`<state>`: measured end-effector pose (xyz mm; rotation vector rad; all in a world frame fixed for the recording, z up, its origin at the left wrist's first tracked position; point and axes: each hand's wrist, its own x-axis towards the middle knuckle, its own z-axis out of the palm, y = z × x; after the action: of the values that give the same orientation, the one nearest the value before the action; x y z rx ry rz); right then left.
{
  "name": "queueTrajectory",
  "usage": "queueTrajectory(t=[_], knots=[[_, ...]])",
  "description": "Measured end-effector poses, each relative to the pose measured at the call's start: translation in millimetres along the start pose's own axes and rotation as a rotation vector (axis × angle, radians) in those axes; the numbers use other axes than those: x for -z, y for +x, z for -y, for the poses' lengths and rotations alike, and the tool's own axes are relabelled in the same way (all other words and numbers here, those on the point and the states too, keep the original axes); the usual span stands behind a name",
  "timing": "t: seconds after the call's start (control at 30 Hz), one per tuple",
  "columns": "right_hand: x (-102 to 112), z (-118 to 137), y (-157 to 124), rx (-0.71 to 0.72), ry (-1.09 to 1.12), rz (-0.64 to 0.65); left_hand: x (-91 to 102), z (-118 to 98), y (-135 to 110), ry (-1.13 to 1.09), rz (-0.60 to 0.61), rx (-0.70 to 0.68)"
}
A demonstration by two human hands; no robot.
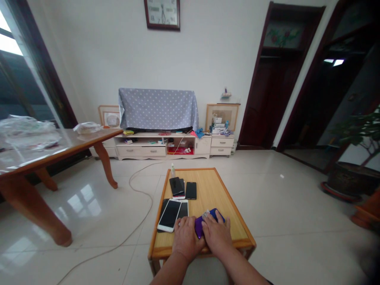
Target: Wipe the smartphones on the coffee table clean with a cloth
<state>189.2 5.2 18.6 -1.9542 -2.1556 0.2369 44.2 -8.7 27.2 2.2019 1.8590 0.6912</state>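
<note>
- Hands close together over one object: the left hand (186, 238) and right hand (217, 234) lie palm-down, side by side, fingers curved downward rather than spread. No clear pinch shows, and how firmly they grip I cannot tell.
- Between and under them, partly hidden, sits a purple-and-blue object (199, 227), possibly a phone case; the hands cover too much of it to be sure.
- Work in hand, by the look of it: handling this object with both hands, near the front edge of the bamboo-topped surface (227, 194).
- Just beyond the left hand, a white smartphone (169, 215) lies tilted across a dark phone (183, 209).
- Farther ahead of the hands are a black phone (191, 190) and a stacked pair of phones (177, 187), with a small spray bottle (172, 171) at the far edge.
- Left of the surface, a cable (139, 190) trails over the tiled floor (267, 190).
- Well ahead stands a cream TV cabinet (141, 151) under a polka-dot cloth (157, 109).
</note>
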Motion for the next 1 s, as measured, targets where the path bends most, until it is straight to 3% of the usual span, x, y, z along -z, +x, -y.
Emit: queueTrajectory(t=[0.27, 0.53, 0.8, 1.0], knots=[[-4, -24, -34, 0.004, -0.001, -0.007, -5.5, 3, 3, 0.018, 0.028, -0.010], [1, -13, 2, -0.051, -0.010, -0.029, -6.8, 3, 1, 0.052, 0.016, -0.033], [-9, -39, -31, -0.042, -0.027, -0.010, -7.9, 5, 5, 0.080, 0.065, -0.042], [2, -25, 6, -0.072, -0.015, -0.017, -5.8, 2, 4, 0.090, 0.086, -0.035]])
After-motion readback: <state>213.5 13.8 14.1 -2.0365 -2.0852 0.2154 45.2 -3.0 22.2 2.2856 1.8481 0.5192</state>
